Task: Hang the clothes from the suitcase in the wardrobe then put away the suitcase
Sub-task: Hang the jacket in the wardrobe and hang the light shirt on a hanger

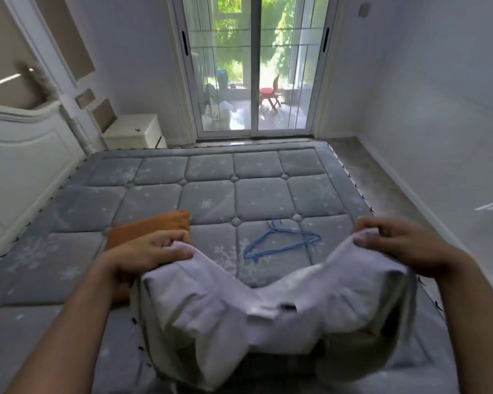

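Garment: A person is holding up a pale lilac garment on the near side of the blue wire hanger. The cloth is sagging in the middle and hanging blurred below the hands.
Left hand: The left hand is gripping one upper corner of the garment, near and to the left of the hanger, with the thumb lying over the fabric and the fingers curling round it.
Right hand: The right hand is pinching the other upper corner, to the right of the hanger, with the fingers curling tightly on the edge.
Hanger: It is lying flat on the grey quilted mattress with its hook pointing away from the person, showing in the gap between the two raised corners.
Orange cloth: A folded orange cloth is lying on the mattress to the left of the hanger, with the left hand partly covering it.
Room: A white headboard is standing far left of the hanger and a white nightstand well beyond it to the left. Straight beyond the hanger, a sliding glass door is showing greenery and a red chair.
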The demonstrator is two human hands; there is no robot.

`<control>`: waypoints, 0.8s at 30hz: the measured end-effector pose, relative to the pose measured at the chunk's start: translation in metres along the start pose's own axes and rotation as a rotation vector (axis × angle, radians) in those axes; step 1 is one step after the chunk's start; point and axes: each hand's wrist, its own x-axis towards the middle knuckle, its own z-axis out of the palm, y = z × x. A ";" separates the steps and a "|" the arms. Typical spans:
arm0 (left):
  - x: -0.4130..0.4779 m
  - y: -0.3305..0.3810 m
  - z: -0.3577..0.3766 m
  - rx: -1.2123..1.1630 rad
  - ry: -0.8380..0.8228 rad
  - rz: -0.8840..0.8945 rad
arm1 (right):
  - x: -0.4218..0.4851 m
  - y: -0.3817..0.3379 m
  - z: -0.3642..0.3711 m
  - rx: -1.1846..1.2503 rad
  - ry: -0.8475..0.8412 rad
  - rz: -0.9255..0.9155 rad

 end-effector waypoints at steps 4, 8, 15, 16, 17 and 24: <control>0.051 -0.064 0.013 0.037 0.103 -0.123 | 0.045 0.067 0.010 -0.139 0.081 0.216; 0.088 -0.138 0.038 0.001 0.280 -0.283 | 0.080 0.140 0.035 -0.363 0.211 0.354; 0.149 -0.252 0.094 -0.051 0.348 -0.542 | 0.116 0.288 0.105 -0.347 0.362 0.578; 0.160 -0.266 0.101 -0.055 0.341 -0.571 | 0.120 0.308 0.113 -0.344 0.401 0.603; 0.168 -0.276 0.105 -0.047 0.355 -0.585 | 0.124 0.319 0.120 -0.348 0.428 0.626; 0.247 -0.365 0.121 0.057 0.474 -0.594 | 0.171 0.413 0.142 -0.276 0.537 0.734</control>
